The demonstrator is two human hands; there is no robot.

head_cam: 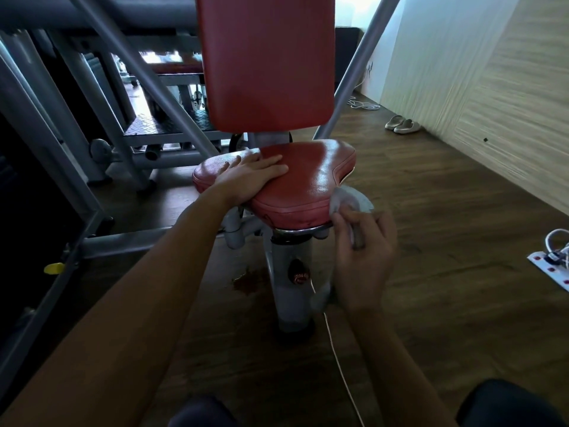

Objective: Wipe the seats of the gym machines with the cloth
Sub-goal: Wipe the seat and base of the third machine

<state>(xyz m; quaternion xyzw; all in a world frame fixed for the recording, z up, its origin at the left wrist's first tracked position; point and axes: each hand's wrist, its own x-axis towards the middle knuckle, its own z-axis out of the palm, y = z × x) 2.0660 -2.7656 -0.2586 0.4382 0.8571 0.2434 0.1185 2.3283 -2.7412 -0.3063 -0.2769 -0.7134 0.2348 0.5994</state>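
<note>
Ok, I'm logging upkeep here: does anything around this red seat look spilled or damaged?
Yes. A reddish-brown stain marks the wood floor below the red seat, just left of its post; it looks like a dried spill or rust.

Two hands are showing: left hand [252,177], right hand [365,245]. One red seat [308,167], one red backrest [264,57] and one cloth [351,198] are showing; two slippers [393,121] [407,126] are lying together.

Beside the seat [311,177], the cloth [354,200] is partly hidden by the right hand [366,257]; above it, the backrest [264,63] is cropped.
</note>
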